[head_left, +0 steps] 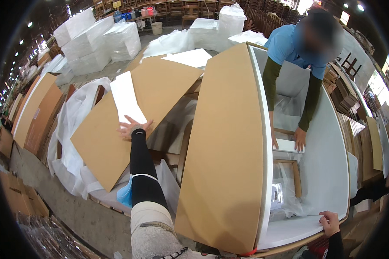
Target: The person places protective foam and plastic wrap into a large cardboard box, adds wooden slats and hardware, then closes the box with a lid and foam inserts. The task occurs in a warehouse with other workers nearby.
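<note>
In the head view, the left hand [134, 127] is laid flat, with the fingers spread apart, on a large loose cardboard sheet [129, 112]. Nothing is gripped; the palm only rests just beside a white strip [126, 100] that lies on this sheet. The sheet is tilted and is lying over crumpled clear plastic wrap [71, 129], to the left of the big open carton [328, 164].

The right hand [330, 222] is seen at the lower right. Its fingers are closed on the near edge of the carton. The long brown flap [227, 151] of the carton is standing open between the two hands. The inside of the carton is lined with white panels, and some plastic film and a small wooden frame [291, 172] are seen at its bottom.

A second person in a blue shirt is bent over the far side, and their hand [299, 139] is pressed on a white piece [288, 146] inside the carton.

As it can be judged, the work is at an early or middle stage: the carton is open and mostly unfilled, and the loose sheet is not yet lifted from its place.

No tabletop is seen; everything is lying on a grey concrete floor [86, 216]. The room is a large warehouse with wrapped white packages [90, 43], flat cardboard stacks [34, 112] and wooden chairs at the far end.
</note>
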{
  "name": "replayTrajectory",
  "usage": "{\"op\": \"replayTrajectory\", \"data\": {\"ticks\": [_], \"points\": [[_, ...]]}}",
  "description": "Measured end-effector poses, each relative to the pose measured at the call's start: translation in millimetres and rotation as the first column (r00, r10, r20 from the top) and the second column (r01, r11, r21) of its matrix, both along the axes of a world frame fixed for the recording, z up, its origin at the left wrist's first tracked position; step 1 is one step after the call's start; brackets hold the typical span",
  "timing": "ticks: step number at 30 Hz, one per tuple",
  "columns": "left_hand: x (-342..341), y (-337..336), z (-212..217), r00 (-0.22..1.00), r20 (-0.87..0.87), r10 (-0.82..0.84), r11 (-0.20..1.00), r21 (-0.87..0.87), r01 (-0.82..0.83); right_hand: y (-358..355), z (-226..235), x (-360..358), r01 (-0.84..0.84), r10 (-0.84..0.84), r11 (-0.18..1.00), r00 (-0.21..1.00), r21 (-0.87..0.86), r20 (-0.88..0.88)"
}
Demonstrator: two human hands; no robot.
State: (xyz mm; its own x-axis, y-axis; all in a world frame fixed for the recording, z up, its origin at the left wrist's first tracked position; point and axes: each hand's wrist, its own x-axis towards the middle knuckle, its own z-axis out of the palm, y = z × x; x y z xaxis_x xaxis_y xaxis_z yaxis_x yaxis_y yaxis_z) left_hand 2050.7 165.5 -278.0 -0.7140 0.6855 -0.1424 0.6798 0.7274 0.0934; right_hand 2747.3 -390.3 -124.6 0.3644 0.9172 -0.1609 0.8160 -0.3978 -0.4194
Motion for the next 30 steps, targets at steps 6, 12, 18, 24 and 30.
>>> {"op": "replayTrajectory", "data": {"ticks": [6, 12, 18, 24, 30], "points": [[-8.3, -12.6, -2.7, 0.993, 0.081, 0.084, 0.993, 0.073, -0.090, -0.8, 0.8, -1.1, -0.012, 0.012, 1.000, 1.000, 0.021, 0.011], [-22.2, -33.5, -18.0, 0.946, 0.317, -0.066, 0.819, 0.558, -0.130, 7.9, 8.0, -6.5, -0.142, 0.140, 0.985, 0.990, 0.101, 0.020], [6.5, -204.1, 16.0, -0.030, 0.454, -0.891, 0.394, 0.736, -0.550, 0.1, 13.2, -1.0, -0.215, 0.240, 0.926, 0.970, 0.309, -0.044], [155.1, -503.4, 84.4, 0.434, -0.239, -0.868, 0.094, 0.780, 0.618, 5.5, 44.2, -7.9, -0.150, 0.590, 0.758, 0.572, 0.634, -0.570], [392.4, -553.1, 187.8, -0.058, 0.030, -0.998, -0.010, 0.804, 0.595, 22.1, 114.1, -35.5, -0.052, 0.778, 0.620, 0.170, 0.783, -0.605]]}}
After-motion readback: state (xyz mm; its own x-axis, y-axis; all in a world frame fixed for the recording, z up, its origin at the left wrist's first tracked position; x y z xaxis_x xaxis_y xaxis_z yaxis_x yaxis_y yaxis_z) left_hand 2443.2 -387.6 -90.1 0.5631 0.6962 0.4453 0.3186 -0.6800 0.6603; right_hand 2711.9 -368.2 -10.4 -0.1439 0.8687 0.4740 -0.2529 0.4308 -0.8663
